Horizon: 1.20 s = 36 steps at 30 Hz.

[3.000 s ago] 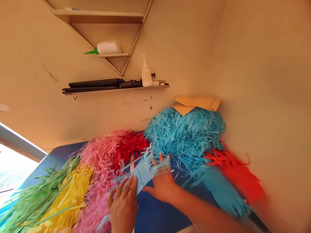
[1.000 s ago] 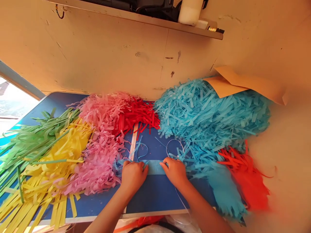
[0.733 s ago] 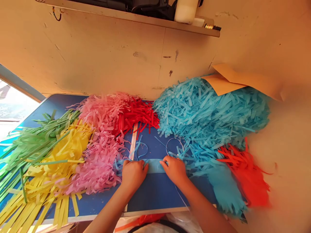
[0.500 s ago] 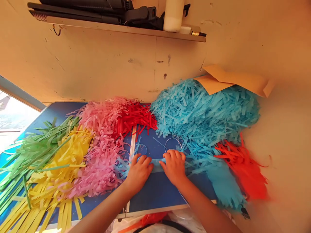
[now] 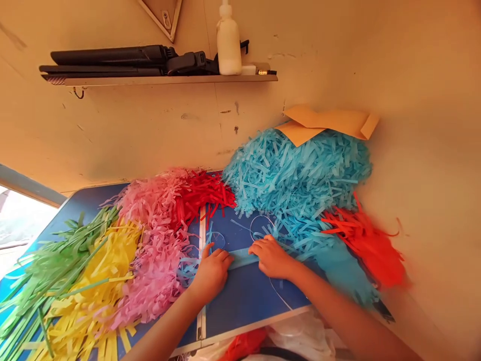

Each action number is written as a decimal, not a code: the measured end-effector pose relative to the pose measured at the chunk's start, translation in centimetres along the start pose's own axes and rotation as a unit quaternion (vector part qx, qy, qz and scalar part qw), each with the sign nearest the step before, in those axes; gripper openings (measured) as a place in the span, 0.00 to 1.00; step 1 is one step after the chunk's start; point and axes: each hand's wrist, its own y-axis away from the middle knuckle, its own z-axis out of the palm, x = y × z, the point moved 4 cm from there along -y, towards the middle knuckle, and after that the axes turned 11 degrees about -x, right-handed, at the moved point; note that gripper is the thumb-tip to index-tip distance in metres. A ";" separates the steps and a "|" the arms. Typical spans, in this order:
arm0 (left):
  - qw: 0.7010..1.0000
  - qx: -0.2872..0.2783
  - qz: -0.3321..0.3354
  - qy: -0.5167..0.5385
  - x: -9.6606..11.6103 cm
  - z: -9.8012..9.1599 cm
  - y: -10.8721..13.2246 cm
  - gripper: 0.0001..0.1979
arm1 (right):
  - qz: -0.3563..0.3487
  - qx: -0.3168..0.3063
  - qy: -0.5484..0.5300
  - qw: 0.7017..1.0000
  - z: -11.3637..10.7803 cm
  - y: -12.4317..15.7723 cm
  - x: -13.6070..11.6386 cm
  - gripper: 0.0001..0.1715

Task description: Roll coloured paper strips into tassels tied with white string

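A strip of light blue tissue paper [image 5: 241,258] stretches low across the blue table between my two hands. My left hand [image 5: 214,268] has its fingers curled over the strip's left part, and blue fringe [image 5: 187,271] sticks out on that side. At the other end my right hand [image 5: 275,257] pinches the strip between thumb and fingers, the wrist coming in from the right. A thin white string [image 5: 280,295] runs below the right hand and loops above it; another small loop shows above the left hand. Part of the strip is hidden under the fingers.
Fringed paper piles lie left: green [image 5: 63,250], yellow [image 5: 112,250], pink [image 5: 161,281], red [image 5: 205,195]. A big blue fringe heap [image 5: 300,170] with brown paper [image 5: 334,120] on top stands back right, beside red fringe [image 5: 370,250]. A wall shelf [image 5: 169,80] holds a white bottle [image 5: 229,45].
The camera view has tilted up, showing more of the shelf and bottle. My right hand has turned, its forearm now slanting more from the right. Both hands stay at the blue strip.
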 end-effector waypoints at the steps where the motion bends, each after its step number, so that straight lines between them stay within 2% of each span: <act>1: 1.000 0.006 -0.003 0.009 -0.3 0.0 0.0 0.18 | 0.009 0.004 -0.014 1.000 -0.1 -0.1 0.5 0.23; 6: 0.999 0.023 -0.014 0.033 -0.2 -0.6 0.4 0.15 | 0.039 0.026 -0.042 0.998 0.0 -0.4 1.8 0.19; 11: 0.997 0.048 -0.040 -0.044 0.6 -0.8 -0.1 0.07 | 0.059 0.042 -0.065 0.995 0.2 -0.6 2.0 0.16; 14: 0.997 0.056 -0.019 -0.048 0.0 -0.5 -0.1 0.11 | 0.053 0.047 -0.077 0.994 0.0 -0.5 1.9 0.10; 17: 0.998 0.065 -0.014 0.005 -1.2 -0.2 0.4 0.10 | 0.042 0.041 -0.094 0.994 -0.2 -0.4 2.0 0.01; 20: 0.997 0.049 -0.019 0.056 -2.1 0.1 0.6 0.10 | 0.037 0.040 -0.110 0.992 -0.6 -0.2 1.9 0.03; 23: 0.997 0.046 -0.017 0.068 -2.3 0.2 0.6 0.12 | 0.035 0.043 -0.122 0.991 -1.0 -0.2 1.6 0.20; 24: 0.996 0.050 -0.015 0.066 -2.3 0.1 0.5 0.12 | 0.038 0.043 -0.118 0.991 -1.1 -0.2 1.6 0.22; 25: 0.996 0.054 -0.011 0.063 -2.3 0.1 0.5 0.12 | 0.041 0.041 -0.107 0.993 -1.2 -0.3 1.6 0.19; 28: 0.996 0.067 -0.003 0.059 -2.2 0.0 0.4 0.12 | 0.049 0.033 -0.075 0.995 -1.6 -0.3 2.2 0.03; 33: 0.995 0.067 -0.002 0.074 -2.1 -0.2 0.7 0.13 | 0.043 0.018 -0.097 0.994 -2.8 0.8 4.1 0.10; 36: 0.995 0.053 -0.006 0.085 -2.1 -0.4 0.7 0.13 | 0.047 0.065 -0.087 0.993 -3.6 1.4 3.4 0.15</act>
